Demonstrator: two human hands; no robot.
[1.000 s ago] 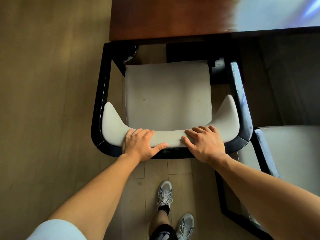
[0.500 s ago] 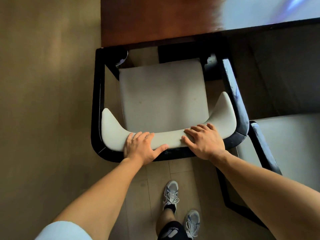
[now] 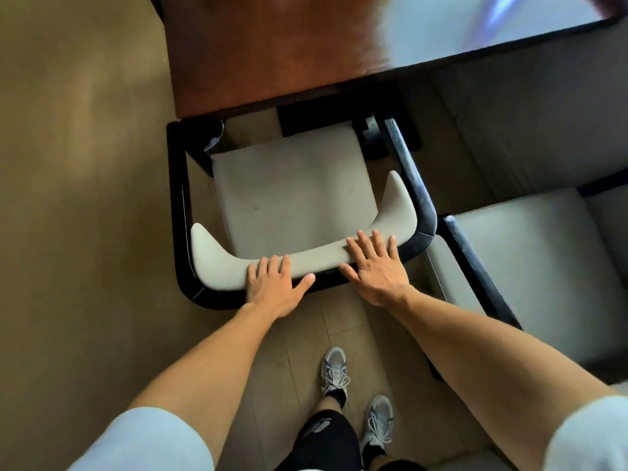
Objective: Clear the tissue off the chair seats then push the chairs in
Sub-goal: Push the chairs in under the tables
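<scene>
bare forearms, short pale blue sleeves (image 3: 146, 440), black shorts (image 3: 323, 443), grey laced sneakers (image 3: 334, 370)

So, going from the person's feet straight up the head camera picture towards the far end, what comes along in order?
Sneakers → bare floor → left hand and right hand flat on the chair's padded backrest → chair seat → wooden table.

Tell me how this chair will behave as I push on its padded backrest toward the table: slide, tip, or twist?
The chair will probably slide rather than tip: its black frame looks broad and low, and the floor looks smooth. The left hand and right hand press flat on the backrest, spread apart, so twisting seems unlikely. The padding may give slightly.
</scene>
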